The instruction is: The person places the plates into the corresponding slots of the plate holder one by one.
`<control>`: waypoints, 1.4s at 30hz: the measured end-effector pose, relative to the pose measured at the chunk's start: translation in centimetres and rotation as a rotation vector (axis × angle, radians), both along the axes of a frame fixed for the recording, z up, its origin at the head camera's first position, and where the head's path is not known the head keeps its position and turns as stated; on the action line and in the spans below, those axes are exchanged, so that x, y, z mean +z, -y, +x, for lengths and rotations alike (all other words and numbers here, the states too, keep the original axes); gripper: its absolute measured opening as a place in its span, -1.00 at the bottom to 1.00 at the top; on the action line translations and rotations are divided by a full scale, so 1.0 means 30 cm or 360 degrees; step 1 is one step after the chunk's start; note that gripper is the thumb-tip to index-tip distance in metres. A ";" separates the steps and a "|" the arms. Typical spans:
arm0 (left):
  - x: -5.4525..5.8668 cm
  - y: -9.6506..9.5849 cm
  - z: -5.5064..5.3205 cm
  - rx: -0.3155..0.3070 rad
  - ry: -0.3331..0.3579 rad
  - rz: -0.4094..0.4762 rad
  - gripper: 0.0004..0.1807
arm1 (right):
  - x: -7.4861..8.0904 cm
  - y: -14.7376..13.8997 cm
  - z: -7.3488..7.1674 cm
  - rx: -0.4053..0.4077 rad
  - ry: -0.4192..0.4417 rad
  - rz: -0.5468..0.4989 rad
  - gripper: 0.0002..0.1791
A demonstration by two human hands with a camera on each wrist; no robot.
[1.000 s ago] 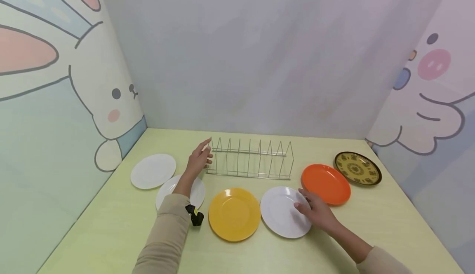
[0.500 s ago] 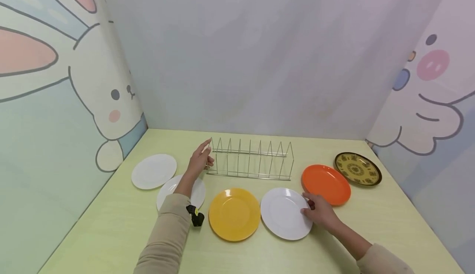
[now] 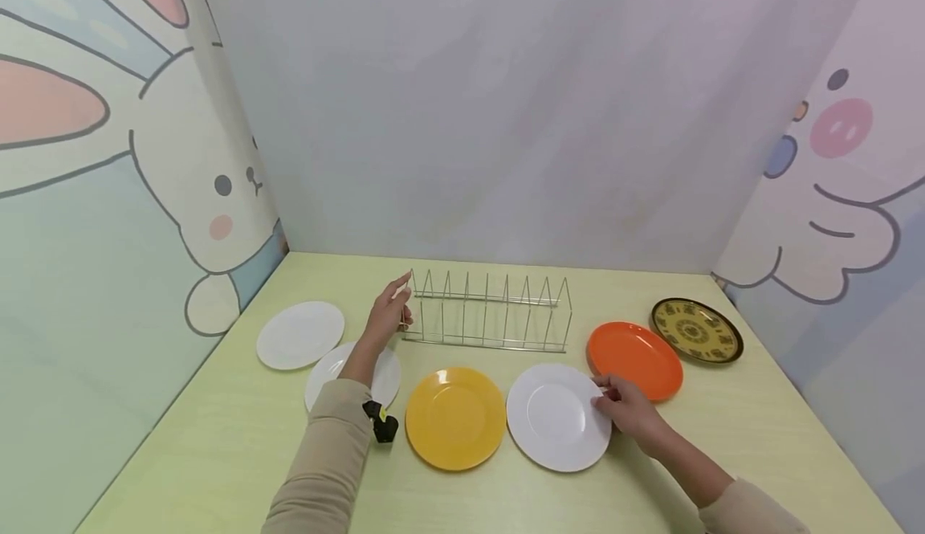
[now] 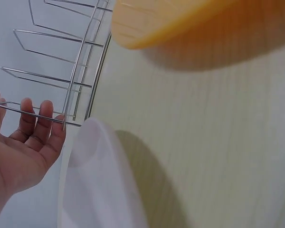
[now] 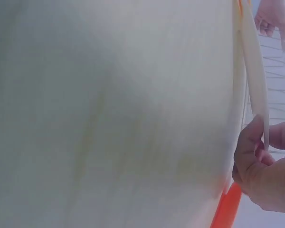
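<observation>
My left hand [image 3: 386, 313] grips the left end of a wire dish rack [image 3: 487, 347]; in the left wrist view the fingers [image 4: 43, 124] curl about its end wire. A white plate [image 3: 556, 417] lies at front right, its right rim pinched by my right hand [image 3: 632, 412], thumb on top. In the right wrist view that plate [image 5: 254, 71] is seen edge-on, its near rim between thumb and fingers, apparently tilted a little off the table. Left of it is a yellow plate [image 3: 456, 419].
Another white plate [image 3: 390, 377] lies partly under my left forearm, and a further white plate [image 3: 299, 335] sits at far left. To the right are an orange plate [image 3: 639, 357] and a dark-rimmed patterned plate [image 3: 697, 331]. A curtain-like wall [image 3: 477, 116] stands behind.
My right hand has moved slightly right and closed its thumb and fingers on the white plate's rim; that side of the plate has risen a little. My left hand stays on the rack.
</observation>
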State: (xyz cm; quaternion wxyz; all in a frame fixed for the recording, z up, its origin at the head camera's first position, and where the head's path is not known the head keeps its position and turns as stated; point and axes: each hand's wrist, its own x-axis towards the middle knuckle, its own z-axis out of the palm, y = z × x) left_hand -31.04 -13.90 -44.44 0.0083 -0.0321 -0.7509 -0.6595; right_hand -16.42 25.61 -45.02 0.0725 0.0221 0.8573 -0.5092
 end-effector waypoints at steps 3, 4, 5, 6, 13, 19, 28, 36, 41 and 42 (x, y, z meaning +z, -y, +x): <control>-0.002 0.000 0.002 -0.0005 0.0008 0.0026 -0.52 | 0.011 -0.007 0.005 0.0022 0.0071 -0.0179 -0.67; -0.002 0.000 0.002 -0.0006 0.0011 0.0030 -0.51 | 0.016 -0.010 0.005 0.0023 0.0095 -0.0235 -0.68; -0.003 0.001 0.002 -0.0004 0.0021 0.0044 -0.52 | 0.023 -0.013 0.005 0.0025 0.0118 -0.0288 -0.68; -0.003 0.001 0.003 -0.0006 0.0029 0.0052 -0.52 | 0.030 -0.018 0.005 0.0029 0.0134 -0.0336 -0.68; 0.009 0.001 0.004 -0.0019 0.0111 0.0088 -0.52 | 0.072 -0.049 -0.001 -0.0027 0.0069 -0.0506 -0.69; 0.013 0.003 0.008 -0.0018 0.0127 0.0091 -0.53 | 0.087 -0.052 -0.002 -0.0052 0.0048 -0.0573 -0.72; 0.022 0.005 0.020 -0.0007 0.0102 0.0054 -0.52 | 0.114 -0.038 0.012 -0.0169 0.0048 -0.0647 -0.69; 0.020 0.004 0.031 0.0040 0.0111 0.0042 -0.54 | 0.144 -0.020 0.021 -0.0304 -0.0014 -0.0856 -0.71; 0.021 -0.004 0.025 0.0043 0.0113 0.0050 -0.53 | 0.181 -0.019 0.002 -0.0415 -0.0065 -0.1100 -0.76; 0.023 -0.005 0.022 0.0043 0.0116 0.0059 -0.53 | 0.192 -0.021 -0.002 -0.0431 -0.0086 -0.1152 -0.77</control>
